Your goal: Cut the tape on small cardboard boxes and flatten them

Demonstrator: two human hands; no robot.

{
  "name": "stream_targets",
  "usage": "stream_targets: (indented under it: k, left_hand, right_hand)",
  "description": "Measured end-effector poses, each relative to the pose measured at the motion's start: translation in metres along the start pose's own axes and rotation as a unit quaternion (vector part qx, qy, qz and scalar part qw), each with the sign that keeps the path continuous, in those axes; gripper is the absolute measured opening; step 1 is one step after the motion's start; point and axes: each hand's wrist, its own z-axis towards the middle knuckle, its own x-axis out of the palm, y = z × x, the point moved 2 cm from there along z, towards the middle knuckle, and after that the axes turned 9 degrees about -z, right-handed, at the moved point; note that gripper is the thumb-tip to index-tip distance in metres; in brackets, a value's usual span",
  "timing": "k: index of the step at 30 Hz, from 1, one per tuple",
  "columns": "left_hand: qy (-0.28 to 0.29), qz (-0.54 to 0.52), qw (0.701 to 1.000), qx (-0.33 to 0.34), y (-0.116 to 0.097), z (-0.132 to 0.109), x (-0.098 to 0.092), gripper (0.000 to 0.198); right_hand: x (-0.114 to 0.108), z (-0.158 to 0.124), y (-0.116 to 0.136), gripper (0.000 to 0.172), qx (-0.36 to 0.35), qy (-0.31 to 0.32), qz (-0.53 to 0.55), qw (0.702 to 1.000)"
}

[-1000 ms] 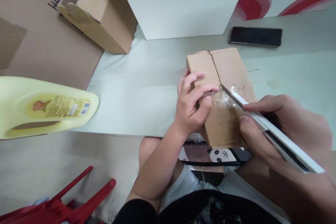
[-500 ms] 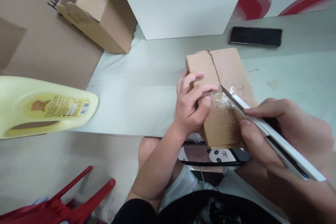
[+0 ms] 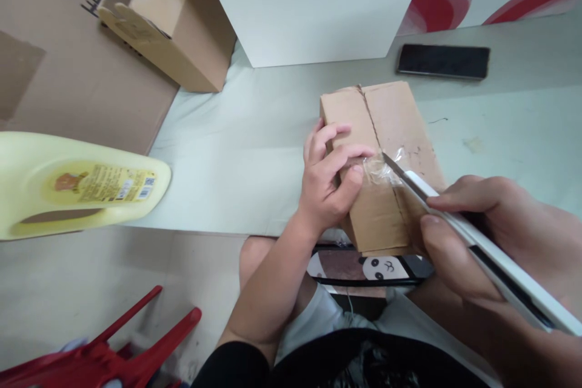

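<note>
A small brown cardboard box (image 3: 391, 121) lies on the pale table, its top flaps meeting along a centre seam. My left hand (image 3: 330, 179) grips the box's left edge, fingers curled over the top and thumb pressed on crumpled clear tape (image 3: 379, 170). My right hand (image 3: 495, 236) is closed round a white utility knife (image 3: 454, 224). The blade tip rests on the tape by the seam, close to my left thumb.
A yellow plastic bottle (image 3: 77, 185) lies at the left. An open cardboard carton (image 3: 173, 18) and a white box (image 3: 313, 0) stand behind. A black phone (image 3: 443, 60) lies at the back right. A red stool (image 3: 113, 354) is below, a panda-print item (image 3: 382, 267) under the table edge.
The knife and my right hand have drawn back slightly toward me and lower right. My left hand keeps its hold on the box.
</note>
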Motion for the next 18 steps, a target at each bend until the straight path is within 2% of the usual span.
stream_targets:
  k: [18]
  left_hand:
    - [-0.005,-0.001,1.0,0.007,0.0001,0.0002,0.001,0.025]
  right_hand:
    - [-0.0019,-0.0001,0.0022,0.01,-0.017,-0.024,0.049,0.998]
